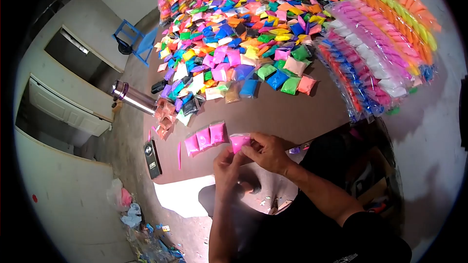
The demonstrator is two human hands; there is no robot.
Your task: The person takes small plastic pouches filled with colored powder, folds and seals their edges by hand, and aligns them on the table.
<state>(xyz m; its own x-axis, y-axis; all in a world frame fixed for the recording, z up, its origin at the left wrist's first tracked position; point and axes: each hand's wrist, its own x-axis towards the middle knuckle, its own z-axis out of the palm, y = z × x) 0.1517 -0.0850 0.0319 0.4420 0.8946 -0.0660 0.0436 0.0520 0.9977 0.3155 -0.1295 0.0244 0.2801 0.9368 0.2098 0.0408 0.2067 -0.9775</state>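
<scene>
A small clear packet with bright pink filling (239, 142) is held between my two hands near the table's front edge. My right hand (267, 152) pinches its right side. My left hand (226, 164) has its fingers closed at the packet's lower left. To the left, several matching pink packets (204, 139) lie side by side in a row on the brown table (292, 122). A thin pink stick (179, 156) lies beyond them.
A large heap of small colourful packets (234, 34) covers the table's far part. Long clear bags of packets (370, 48) lie at the right. A metal flask (134, 98) and a black phone-like device (152, 159) are at the left. A blue chair (139, 44) stands behind.
</scene>
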